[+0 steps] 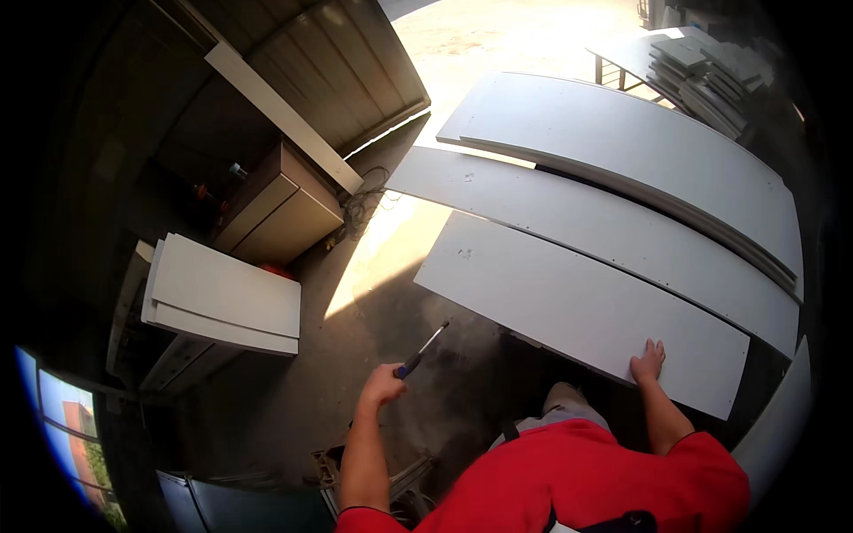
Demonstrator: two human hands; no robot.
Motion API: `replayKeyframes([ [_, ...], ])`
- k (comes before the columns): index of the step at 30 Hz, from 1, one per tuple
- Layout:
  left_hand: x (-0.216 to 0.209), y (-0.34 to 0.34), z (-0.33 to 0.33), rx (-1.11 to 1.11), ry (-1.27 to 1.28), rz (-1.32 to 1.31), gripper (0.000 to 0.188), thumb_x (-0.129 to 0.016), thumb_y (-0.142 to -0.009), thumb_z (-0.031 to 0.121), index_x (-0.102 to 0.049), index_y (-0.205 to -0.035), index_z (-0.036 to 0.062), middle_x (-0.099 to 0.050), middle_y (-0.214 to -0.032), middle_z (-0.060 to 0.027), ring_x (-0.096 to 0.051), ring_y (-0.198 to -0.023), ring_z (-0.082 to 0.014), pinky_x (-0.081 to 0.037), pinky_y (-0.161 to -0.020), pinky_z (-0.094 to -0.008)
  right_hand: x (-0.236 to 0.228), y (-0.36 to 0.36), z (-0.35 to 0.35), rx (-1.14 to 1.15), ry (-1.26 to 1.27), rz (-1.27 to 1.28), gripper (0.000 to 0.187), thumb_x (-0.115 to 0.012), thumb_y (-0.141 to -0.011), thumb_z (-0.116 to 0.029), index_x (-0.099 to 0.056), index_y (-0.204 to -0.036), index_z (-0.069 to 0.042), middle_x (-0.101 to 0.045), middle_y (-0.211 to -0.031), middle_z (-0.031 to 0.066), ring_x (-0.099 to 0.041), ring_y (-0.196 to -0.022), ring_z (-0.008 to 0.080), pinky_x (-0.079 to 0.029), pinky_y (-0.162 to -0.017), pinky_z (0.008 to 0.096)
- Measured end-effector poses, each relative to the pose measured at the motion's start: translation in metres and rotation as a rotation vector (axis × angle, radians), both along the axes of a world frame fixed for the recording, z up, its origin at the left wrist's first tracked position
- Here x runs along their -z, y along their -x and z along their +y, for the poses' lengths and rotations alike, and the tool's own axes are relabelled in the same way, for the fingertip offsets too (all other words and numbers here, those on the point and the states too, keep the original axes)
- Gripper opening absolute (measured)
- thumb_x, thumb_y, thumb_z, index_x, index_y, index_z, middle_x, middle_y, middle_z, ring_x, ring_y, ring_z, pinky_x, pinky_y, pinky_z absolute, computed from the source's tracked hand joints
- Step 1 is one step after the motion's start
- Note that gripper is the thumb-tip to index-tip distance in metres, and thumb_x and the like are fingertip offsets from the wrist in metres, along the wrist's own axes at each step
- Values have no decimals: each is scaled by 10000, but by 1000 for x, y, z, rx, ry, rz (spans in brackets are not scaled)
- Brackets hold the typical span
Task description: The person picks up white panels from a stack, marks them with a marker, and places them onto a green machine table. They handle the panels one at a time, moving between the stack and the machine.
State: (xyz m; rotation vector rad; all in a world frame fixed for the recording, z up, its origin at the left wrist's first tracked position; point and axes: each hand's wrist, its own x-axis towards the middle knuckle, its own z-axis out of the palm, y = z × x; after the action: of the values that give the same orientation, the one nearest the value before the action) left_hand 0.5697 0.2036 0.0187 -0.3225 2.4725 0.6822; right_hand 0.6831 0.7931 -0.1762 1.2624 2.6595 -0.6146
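My left hand (pixel 384 388) is closed around the dark blue handle of a screwdriver (pixel 410 364). Its thin metal shaft points up and away to the right, over the floor, touching nothing. On the right, my right hand (pixel 649 361) rests on the near edge of a long white panel (pixel 577 306), fingers stretched over its top face. A small pale label (pixel 465 254) sticks near that panel's left end. Just beyond lies a second, longer white panel (pixel 586 218) with small holes along its edge.
Further off lie wider stacked white panels (pixel 622 133). More boards (pixel 702 75) are piled on a table at the far right. At left stand a brown cabinet (pixel 284 204), a coiled cable (pixel 360 209) and white boards (pixel 227 289) on a support. A long strip (pixel 280 115) leans behind the cabinet.
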Motion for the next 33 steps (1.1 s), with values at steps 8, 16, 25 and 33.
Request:
replayKeyframes([
  [8,46,-13,-175,-386,-302,345,523,-654,-725,130,-595,-1239,52,-655,-910,-213,-646,-848,-347,-498,-772,-392,36,241,-144,-36,-175,-99,672,-590,-834,-257,-375,-1456,-125,-277,-1527,205,-298,-1384,397,-315,-1118,476],
  [16,23,-4,-306,-797,-242,683,514,-658,-810,133,-533,-1306,83,-649,-996,-178,-640,-913,-343,-494,-815,-407,80,530,-573,-1197,245,194,701,-608,-832,-193,-347,-1480,-137,-417,-1454,185,-411,-1317,386,-355,-1061,526],
  [25,-22,20,-546,-1388,-485,1725,357,-623,-942,123,-487,-1267,63,-535,-915,22,-519,-810,-53,-464,-714,-223,-233,289,-1145,-2753,1322,-161,1054,-789,-657,-21,-184,-1520,-58,-289,-1524,157,-392,-1347,301,-367,-1073,430],
  [33,-36,-26,-812,-1590,-666,1856,305,-599,-976,238,-487,-1226,104,-531,-1001,24,-514,-895,-54,-442,-747,-222,-216,205,-1403,-2563,1409,-318,997,-725,-774,-55,-75,-1530,-38,-256,-1534,171,-325,-1402,304,-360,-1075,452],
])
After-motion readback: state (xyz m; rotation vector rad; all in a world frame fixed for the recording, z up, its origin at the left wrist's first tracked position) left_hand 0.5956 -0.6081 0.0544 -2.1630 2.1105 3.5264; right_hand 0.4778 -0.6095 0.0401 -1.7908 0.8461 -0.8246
